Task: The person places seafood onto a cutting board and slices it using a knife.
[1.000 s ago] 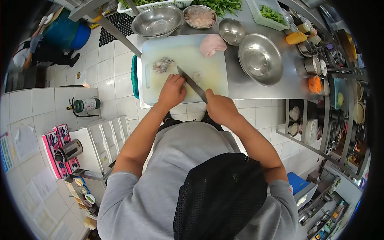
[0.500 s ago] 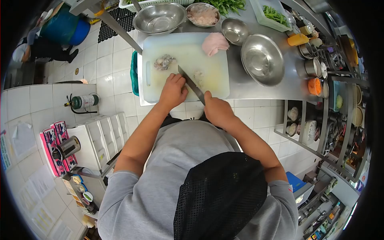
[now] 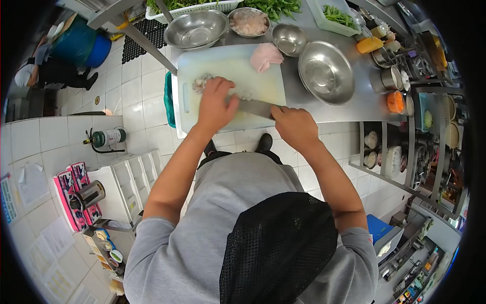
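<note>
A knife (image 3: 256, 108) is gripped by its handle in my right hand (image 3: 296, 127), the blade lying low over the cutting board (image 3: 233, 63) and pointing left. My left hand (image 3: 216, 105) is beside the blade's tip, fingers stretched and apart, with the thumb close to the blade. Small pale chopped pieces (image 3: 246, 95) lie just behind the blade. Past my left fingers sits a small pile of greyish raw pieces (image 3: 201, 82), partly hidden by the hand; they look like seafood. A folded pink cloth (image 3: 265, 57) rests at the board's far right corner.
Steel bowls stand behind and right of the board: a wide bowl (image 3: 196, 30), a bowl of pale pink pieces (image 3: 248, 23), a small bowl (image 3: 289, 39) and a large bowl (image 3: 326, 73). A tub of greens (image 3: 336, 17) is farther back. Another person (image 3: 48, 73) is at far left.
The knife has turned from a steep diagonal to nearly level, and my right hand has shifted right. My left hand has moved forward, its curled fingers now stretched out towards the greyish pile.
</note>
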{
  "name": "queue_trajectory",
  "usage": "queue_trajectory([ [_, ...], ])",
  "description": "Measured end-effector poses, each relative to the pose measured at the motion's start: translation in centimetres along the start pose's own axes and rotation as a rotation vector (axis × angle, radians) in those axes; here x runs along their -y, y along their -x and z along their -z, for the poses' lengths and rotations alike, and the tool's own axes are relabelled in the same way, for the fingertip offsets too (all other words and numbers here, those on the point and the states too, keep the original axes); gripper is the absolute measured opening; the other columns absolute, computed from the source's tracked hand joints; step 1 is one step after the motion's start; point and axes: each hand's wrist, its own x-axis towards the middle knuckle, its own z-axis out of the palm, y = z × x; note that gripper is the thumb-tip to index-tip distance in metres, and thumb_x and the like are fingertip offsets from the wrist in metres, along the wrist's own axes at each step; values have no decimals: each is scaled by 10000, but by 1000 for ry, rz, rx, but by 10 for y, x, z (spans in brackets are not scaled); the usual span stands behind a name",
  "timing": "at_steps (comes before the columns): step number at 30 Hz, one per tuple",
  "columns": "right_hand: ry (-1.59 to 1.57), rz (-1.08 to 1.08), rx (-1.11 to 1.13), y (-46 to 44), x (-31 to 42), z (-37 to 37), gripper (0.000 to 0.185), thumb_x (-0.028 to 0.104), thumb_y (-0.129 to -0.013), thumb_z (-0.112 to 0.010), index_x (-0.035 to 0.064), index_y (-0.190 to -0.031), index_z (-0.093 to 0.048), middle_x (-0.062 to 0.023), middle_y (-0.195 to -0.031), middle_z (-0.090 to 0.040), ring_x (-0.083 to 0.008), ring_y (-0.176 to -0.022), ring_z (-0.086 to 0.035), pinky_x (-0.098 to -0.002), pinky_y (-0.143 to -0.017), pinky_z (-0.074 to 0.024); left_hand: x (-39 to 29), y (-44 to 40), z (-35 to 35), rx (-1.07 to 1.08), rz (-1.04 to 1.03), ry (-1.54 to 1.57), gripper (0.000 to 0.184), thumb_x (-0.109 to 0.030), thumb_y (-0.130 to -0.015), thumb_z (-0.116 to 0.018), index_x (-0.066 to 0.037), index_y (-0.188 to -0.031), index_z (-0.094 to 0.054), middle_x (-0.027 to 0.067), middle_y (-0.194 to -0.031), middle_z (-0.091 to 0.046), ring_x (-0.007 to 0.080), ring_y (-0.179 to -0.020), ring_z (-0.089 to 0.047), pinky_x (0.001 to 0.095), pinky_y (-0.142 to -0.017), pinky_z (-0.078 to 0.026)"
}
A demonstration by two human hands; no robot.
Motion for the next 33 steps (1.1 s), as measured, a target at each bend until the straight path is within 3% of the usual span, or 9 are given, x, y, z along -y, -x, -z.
queue_trajectory([
  [6,29,84,-259,8,-3,-12,194,100,-865,-766,126,-1000,-630,-32,-878,-728,-245,-814,-746,-425,-740,-561,-6,-9,-57,326,67,-107,539,-424,-985,-793,-71,-1380,-692,170,-1390,-597,394,-1328,-532,527,-1128,-410],
  [9,65,20,-226,28,-21,-6,180,90,-870,-732,137,-1018,-642,-39,-937,-759,-249,-870,-764,-424,-805,-577,25,-10,-65,405,145,-214,565,-467,-1012,-755,-83,-1418,-673,162,-1434,-564,365,-1404,-491,533,-1182,-352],
  [13,-144,-180,-111,56,-50,12,150,160,-906,-759,113,-1013,-665,-79,-930,-771,-313,-868,-757,-443,-794,-579,59,-4,-61,247,39,-128,492,-443,-1053,-717,-53,-1353,-704,154,-1348,-645,370,-1319,-559,501,-1132,-409],
  [17,-438,-380,-123,66,-67,-32,145,143,-967,-752,70,-1071,-682,-118,-809,-715,-300,-766,-724,-445,-714,-560,59,11,-58,201,151,121,402,-337,-1089,-686,-17,-1331,-708,189,-1367,-691,424,-1330,-594,522,-1129,-473],
  [19,-769,-439,-112,62,-74,-76,168,181,-1045,-714,33,-1110,-671,-98,-688,-609,-190,-608,-621,-401,-610,-516,57,25,-61,204,206,176,391,-313,-1094,-683,-10,-1340,-707,207,-1393,-697,447,-1364,-593,523,-1148,-484],
  [22,-1124,-652,35,55,-58,-98,244,233,-1072,-685,-2,-1131,-658,-107,-726,-654,-186,-565,-571,-392,-567,-487,45,42,-75,67,139,51,423,-310,-1095,-684,1,-1381,-699,242,-1482,-661,486,-1467,-533,549,-1214,-448],
  [26,-1263,-656,68,35,-37,-102,279,254,-1083,-681,-16,-1144,-642,-73,-740,-640,-160,-551,-571,-372,-539,-484,29,53,-83,2,191,-39,506,-304,-1085,-693,46,-1448,-644,297,-1534,-608,540,-1510,-477,583,-1255,-404],
  [30,-1132,-520,107,17,-18,-104,287,255,-1094,-654,-29,-1111,-615,-136,-750,-652,-206,-562,-635,-407,-554,-512,15,53,-88,-35,234,-87,595,-319,-1071,-704,73,-1501,-579,319,-1576,-554,527,-1522,-456,583,-1261,-389],
  [33,-1116,-477,134,5,-2,-119,299,238,-1076,-667,-50,-1068,-587,-234,-782,-680,-349,-643,-693,-482,-644,-542,-4,53,-98,-69,304,-165,626,-324,-1079,-688,67,-1543,-534,315,-1624,-498,508,-1525,-453,564,-1261,-389],
])
